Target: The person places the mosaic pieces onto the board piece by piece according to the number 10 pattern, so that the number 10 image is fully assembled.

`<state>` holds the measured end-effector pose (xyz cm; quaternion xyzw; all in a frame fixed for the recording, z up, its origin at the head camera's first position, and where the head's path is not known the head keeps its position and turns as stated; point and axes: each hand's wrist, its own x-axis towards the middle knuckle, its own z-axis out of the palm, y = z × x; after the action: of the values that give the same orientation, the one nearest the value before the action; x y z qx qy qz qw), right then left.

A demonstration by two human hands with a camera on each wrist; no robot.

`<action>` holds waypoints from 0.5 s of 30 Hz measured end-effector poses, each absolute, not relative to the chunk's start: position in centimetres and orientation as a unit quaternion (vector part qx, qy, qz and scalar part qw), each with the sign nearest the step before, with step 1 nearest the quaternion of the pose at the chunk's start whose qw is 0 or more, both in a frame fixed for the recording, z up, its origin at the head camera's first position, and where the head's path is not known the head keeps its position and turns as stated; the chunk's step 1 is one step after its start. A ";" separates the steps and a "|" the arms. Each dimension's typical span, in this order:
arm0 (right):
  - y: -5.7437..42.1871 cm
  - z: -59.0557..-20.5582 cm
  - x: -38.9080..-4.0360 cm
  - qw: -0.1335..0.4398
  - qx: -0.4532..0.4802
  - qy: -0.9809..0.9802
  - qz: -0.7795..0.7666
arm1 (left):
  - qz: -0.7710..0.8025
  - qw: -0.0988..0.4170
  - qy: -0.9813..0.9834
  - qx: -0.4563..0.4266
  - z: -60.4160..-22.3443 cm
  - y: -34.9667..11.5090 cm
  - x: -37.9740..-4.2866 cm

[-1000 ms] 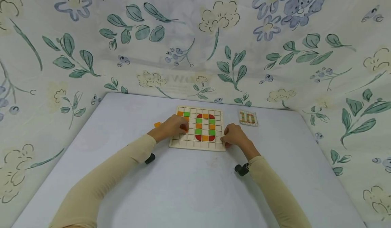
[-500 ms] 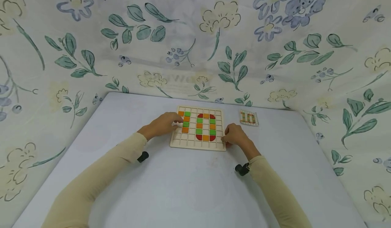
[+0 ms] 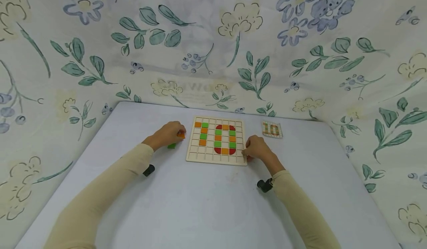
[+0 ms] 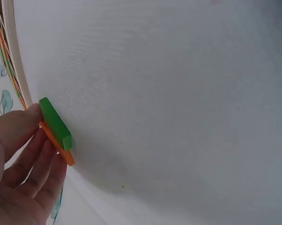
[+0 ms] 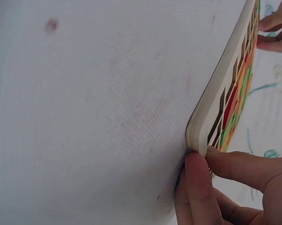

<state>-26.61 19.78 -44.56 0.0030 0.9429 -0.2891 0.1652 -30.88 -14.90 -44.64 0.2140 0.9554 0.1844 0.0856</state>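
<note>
The wooden grid board (image 3: 203, 156) lies on the table, with orange, green and red tiles set in its squares. My left hand (image 3: 168, 133) is just left of the board, pinching an orange tile (image 3: 181, 135) between thumb and fingers. A green tile (image 3: 171, 146) is right beside that hand; in the left wrist view the green tile (image 4: 55, 123) overlaps the orange tile (image 4: 69, 158), and whether it is also held is unclear. My right hand (image 3: 257, 147) grips the board near its front right corner, thumb on top in the right wrist view.
A small patterned card (image 3: 271, 129) showing a similar tile pattern lies to the right, behind the right hand. The white table (image 3: 213, 204) ends at a flower-printed cloth (image 3: 200, 48) at the back. Dark wrist cameras (image 3: 265, 185) hang below both wrists.
My left hand has drawn back leftward off the board to the loose tiles, and pinches an orange one now. An orange tile shows in the board's left column. The right hand has stayed put.
</note>
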 end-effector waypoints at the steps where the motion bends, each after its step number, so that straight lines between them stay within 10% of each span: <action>1: 19.8 -44.6 -26.6 0.165 0.003 0.943 -0.288 | 0.185 0.083 0.956 0.214 -44.7 -14.9 -30.9; 15: 19.9 -44.8 -26.8 0.165 0.004 0.945 -0.281 | 0.204 0.070 0.949 0.230 -44.4 -13.1 -30.5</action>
<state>-26.76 19.90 -44.80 0.0044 0.9452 -0.2815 0.1653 -30.55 -13.05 -44.36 0.2303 0.9489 0.2041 0.0699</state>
